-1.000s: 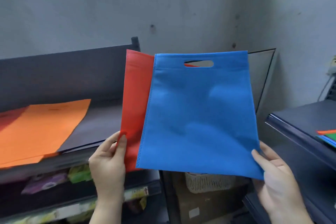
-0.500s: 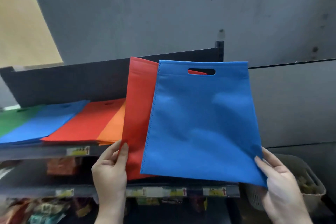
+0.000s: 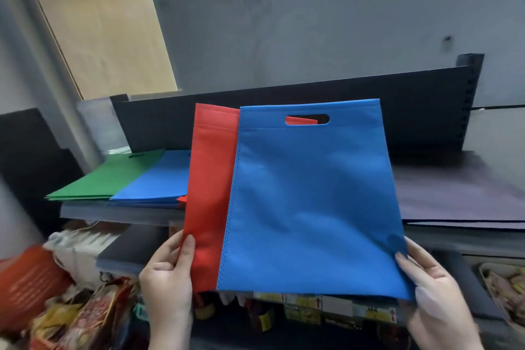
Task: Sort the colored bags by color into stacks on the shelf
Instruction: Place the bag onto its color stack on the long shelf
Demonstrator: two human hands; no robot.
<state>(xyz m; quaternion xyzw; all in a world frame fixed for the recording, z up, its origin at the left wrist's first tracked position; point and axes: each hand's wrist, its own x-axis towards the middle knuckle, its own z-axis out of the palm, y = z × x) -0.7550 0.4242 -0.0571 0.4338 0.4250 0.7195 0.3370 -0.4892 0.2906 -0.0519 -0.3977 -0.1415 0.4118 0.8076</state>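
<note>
Your left hand (image 3: pixel 167 273) pinches the lower edge of the flat red fabric bag (image 3: pixel 210 179), and your right hand (image 3: pixel 434 287) pinches the bottom corner of the flat blue fabric bag (image 3: pixel 309 207) overlapping it. Both bags are held upright before the dark metal shelf (image 3: pixel 454 190), where a green stack (image 3: pixel 113 176) and a blue stack (image 3: pixel 164 179) lie at the left.

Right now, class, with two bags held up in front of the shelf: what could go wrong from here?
1. The left hand pinches the red bag and the right hand the blue bag, each by a bottom corner only, so either could slip.
2. The bags overlap, so both might land on one stack.
3. The red stack is almost hidden behind the held bags; the red bag could cover the blue stack.
</note>
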